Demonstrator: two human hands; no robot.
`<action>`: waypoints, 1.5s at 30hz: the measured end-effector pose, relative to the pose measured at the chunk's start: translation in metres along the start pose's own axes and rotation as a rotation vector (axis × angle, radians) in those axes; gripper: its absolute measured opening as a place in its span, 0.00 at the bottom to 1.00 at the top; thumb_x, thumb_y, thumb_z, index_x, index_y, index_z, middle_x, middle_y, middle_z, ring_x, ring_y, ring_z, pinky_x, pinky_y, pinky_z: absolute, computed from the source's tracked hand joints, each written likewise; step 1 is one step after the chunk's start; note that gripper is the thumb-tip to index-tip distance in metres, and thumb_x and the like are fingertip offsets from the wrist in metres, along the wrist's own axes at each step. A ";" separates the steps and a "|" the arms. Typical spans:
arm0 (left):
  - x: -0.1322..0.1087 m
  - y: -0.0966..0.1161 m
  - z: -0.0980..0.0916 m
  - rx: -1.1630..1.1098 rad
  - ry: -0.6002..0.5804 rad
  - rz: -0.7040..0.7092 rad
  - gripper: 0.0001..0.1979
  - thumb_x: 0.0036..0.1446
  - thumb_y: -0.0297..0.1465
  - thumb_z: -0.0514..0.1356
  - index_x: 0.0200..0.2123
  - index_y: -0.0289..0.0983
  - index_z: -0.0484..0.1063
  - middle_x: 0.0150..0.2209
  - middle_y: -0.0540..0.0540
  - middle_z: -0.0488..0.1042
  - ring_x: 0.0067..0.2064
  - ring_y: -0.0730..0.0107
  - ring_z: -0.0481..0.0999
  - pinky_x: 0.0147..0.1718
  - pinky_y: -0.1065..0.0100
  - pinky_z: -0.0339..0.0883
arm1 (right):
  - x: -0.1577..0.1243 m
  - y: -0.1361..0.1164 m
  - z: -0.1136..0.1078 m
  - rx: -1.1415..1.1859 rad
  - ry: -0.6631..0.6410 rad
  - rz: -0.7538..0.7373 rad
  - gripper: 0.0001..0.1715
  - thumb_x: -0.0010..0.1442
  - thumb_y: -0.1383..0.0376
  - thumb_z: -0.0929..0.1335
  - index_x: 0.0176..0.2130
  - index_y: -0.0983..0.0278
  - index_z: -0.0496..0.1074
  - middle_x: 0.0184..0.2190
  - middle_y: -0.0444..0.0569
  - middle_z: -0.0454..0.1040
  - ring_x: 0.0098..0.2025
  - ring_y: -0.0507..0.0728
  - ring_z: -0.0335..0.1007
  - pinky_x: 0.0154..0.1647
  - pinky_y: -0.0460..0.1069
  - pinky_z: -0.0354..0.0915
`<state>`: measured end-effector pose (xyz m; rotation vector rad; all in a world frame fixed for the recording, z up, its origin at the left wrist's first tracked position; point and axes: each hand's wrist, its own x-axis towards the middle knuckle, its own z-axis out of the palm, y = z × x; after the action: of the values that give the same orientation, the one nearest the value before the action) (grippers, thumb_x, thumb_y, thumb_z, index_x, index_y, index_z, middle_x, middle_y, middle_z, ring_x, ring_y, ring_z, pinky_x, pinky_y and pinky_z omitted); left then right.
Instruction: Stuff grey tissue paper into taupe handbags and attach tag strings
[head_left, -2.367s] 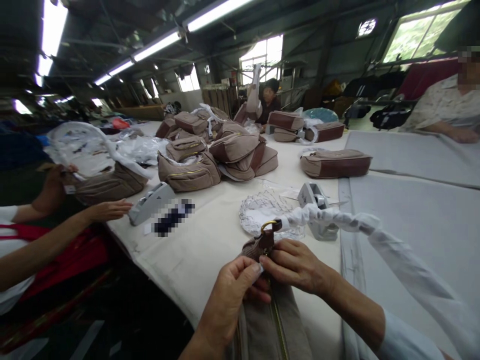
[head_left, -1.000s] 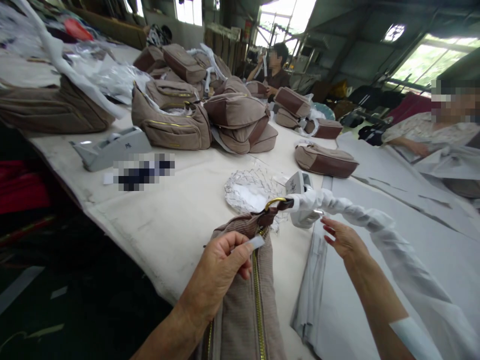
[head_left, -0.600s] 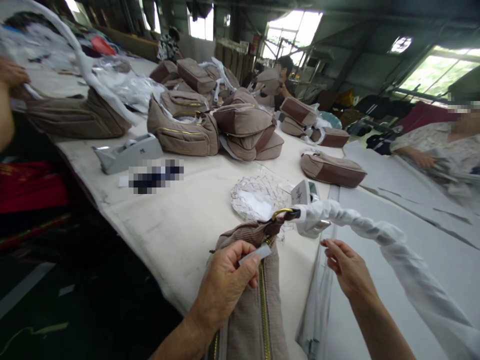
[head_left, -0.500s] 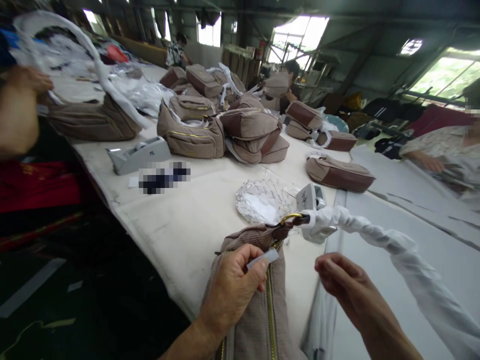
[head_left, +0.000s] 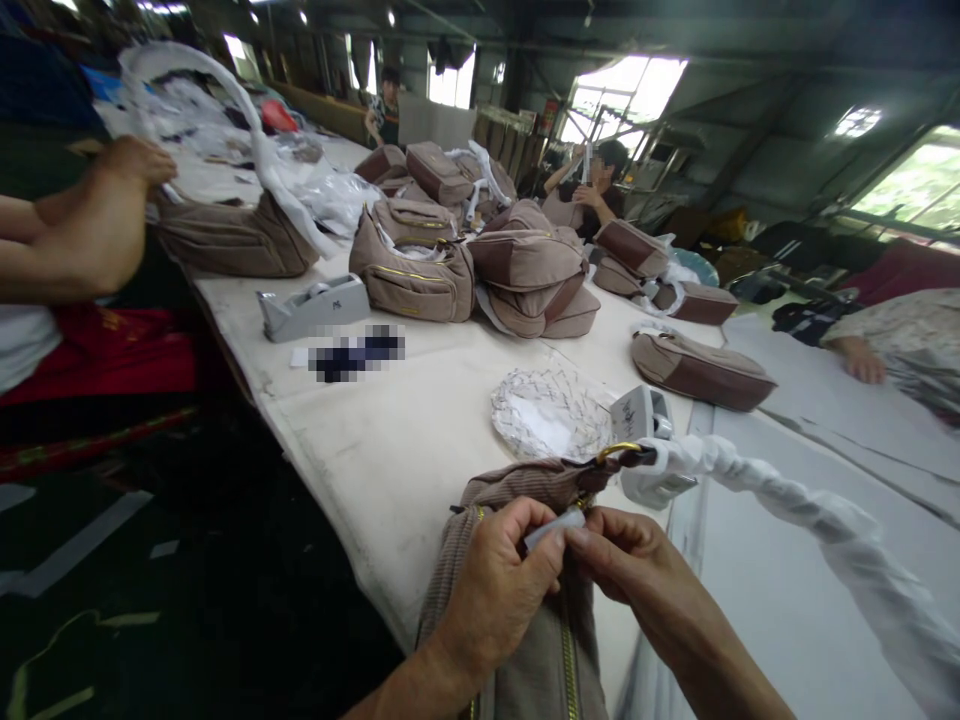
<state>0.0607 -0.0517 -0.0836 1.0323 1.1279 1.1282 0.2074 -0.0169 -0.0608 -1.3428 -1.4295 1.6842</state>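
With one white-wrapped curved strap (head_left: 799, 500) appearing finished, the left hand (head_left: 501, 572) is pinching one small translucent strip (head_left: 553, 529), apparently not yet fastened, and the right hand (head_left: 639, 558) is touching its end, grip unclear, above one taupe ribbed-fabric bag (head_left: 538, 665) on the white bench (head_left: 420, 410), two grey tape dispensers (head_left: 319, 308) standing beyond the bag.

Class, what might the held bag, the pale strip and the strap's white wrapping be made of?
Bag: probably matte corded cloth; fine ridges show.
Strip: perhaps smooth plastic, from its pale, even face; paper is possible.
Wrapping: thin, crinkled paper or plastic; puckers and sheer patches fit either.
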 end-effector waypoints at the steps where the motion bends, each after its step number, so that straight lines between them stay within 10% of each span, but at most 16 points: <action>1: 0.000 0.000 0.000 -0.003 -0.001 0.001 0.10 0.57 0.37 0.55 0.29 0.37 0.68 0.23 0.51 0.67 0.24 0.73 0.66 0.24 0.73 0.60 | 0.000 0.000 0.002 -0.006 0.028 0.012 0.28 0.48 0.49 0.72 0.18 0.66 0.60 0.13 0.38 0.54 0.17 0.44 0.41 0.17 0.43 0.38; 18: -0.002 -0.006 -0.007 -0.106 -0.069 0.019 0.10 0.55 0.37 0.61 0.34 0.36 0.70 0.27 0.51 0.70 0.28 0.73 0.69 0.28 0.73 0.63 | -0.009 0.026 0.029 -0.145 0.458 -0.176 0.23 0.51 0.50 0.70 0.21 0.66 0.66 0.17 0.43 0.64 0.21 0.49 0.53 0.20 0.44 0.51; 33: -0.003 0.006 0.001 -0.525 0.016 -0.242 0.12 0.49 0.34 0.63 0.30 0.36 0.61 0.20 0.53 0.71 0.20 0.77 0.68 0.24 0.74 0.62 | -0.012 0.019 -0.004 -0.020 -0.063 -0.113 0.16 0.54 0.55 0.71 0.34 0.67 0.75 0.22 0.45 0.70 0.22 0.47 0.57 0.21 0.42 0.54; 45: -0.026 -0.008 0.023 -0.665 0.005 -0.421 0.23 0.42 0.44 0.68 0.31 0.35 0.62 0.20 0.51 0.72 0.19 0.77 0.69 0.22 0.73 0.66 | -0.005 0.035 0.019 -0.399 0.354 -0.245 0.20 0.51 0.53 0.69 0.22 0.67 0.68 0.18 0.44 0.66 0.22 0.51 0.60 0.20 0.43 0.57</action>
<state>0.0828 -0.0794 -0.0850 0.2585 0.8255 1.0469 0.1986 -0.0389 -0.0931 -1.5080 -1.6829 0.9785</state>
